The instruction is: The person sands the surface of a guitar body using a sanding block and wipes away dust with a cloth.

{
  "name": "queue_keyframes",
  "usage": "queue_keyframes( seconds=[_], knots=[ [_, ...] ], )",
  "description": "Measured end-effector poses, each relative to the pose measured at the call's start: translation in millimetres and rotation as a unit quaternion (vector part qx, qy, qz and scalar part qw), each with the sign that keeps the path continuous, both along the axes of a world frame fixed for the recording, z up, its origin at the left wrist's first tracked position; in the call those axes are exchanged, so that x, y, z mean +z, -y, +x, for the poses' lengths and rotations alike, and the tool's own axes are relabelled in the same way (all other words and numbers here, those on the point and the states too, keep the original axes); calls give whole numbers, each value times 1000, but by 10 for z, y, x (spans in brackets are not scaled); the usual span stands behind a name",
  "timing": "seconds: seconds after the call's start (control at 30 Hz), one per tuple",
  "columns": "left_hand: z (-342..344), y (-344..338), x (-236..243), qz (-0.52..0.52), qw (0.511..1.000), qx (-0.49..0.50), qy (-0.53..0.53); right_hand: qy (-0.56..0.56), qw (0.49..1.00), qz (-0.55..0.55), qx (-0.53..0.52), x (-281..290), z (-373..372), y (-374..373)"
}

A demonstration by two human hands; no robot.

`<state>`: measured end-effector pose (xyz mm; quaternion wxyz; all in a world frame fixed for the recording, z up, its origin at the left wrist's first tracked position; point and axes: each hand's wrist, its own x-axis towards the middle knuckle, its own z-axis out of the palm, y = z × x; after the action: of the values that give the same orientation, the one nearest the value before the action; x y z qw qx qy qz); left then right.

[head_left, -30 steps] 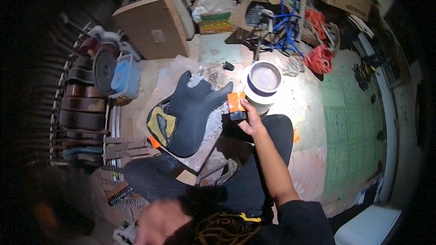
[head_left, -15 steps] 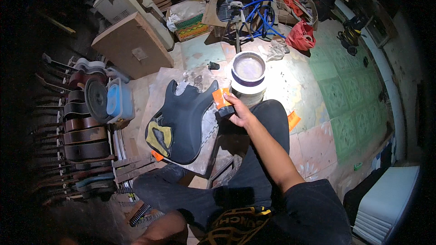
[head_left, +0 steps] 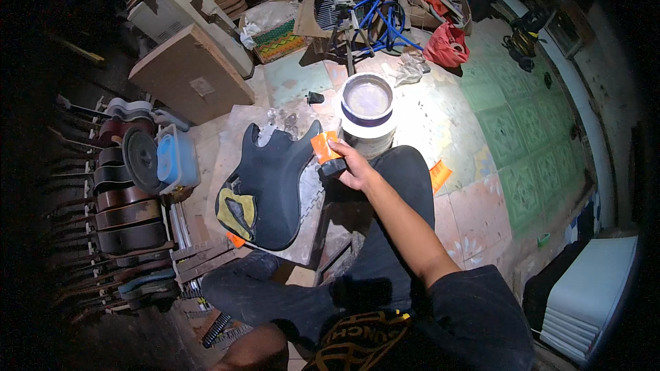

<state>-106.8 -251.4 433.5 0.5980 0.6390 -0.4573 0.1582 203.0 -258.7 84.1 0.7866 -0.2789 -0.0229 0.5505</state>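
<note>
My right hand (head_left: 347,165) grips an orange sheet on a black block (head_left: 326,154), just right of a dark guitar body (head_left: 271,178) with an olive-yellow patch around its cavity. The body lies on a pale, dusty board (head_left: 309,213) before my crossed legs. A round dish (head_left: 366,99) of cloudy liquid rests on a pale bucket (head_left: 368,137) beyond my hand. My left arm (head_left: 254,350) reaches the lower edge, its fingers hidden. A small black object (head_left: 315,98) lies above the body.
Guitars (head_left: 127,209) stand racked at left, beside a blue plastic container (head_left: 166,158). A cardboard panel (head_left: 175,69), coiled blue hose (head_left: 385,24) and red bag (head_left: 447,48) crowd the back. An orange sheet (head_left: 440,175) lies by my right knee, a pale stacked object (head_left: 588,288) at lower right.
The view has shifted, so most things sit further left. My left arm has sunk lower, toward the frame's edge. My right hand still holds the orange-covered block beside the guitar body.
</note>
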Motion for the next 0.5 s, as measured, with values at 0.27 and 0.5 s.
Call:
queue_keyframes(
  seconds=[0.27, 0.5],
  knots=[
    [192, 25, -90, -33, 998, -61, 11, -10, 1000, 5, 16, -175, 88, 94],
    [597, -35, -900, -111, 905, 308, -272, -32, 999, 9, 34, 36, -2, 38]
  ],
)
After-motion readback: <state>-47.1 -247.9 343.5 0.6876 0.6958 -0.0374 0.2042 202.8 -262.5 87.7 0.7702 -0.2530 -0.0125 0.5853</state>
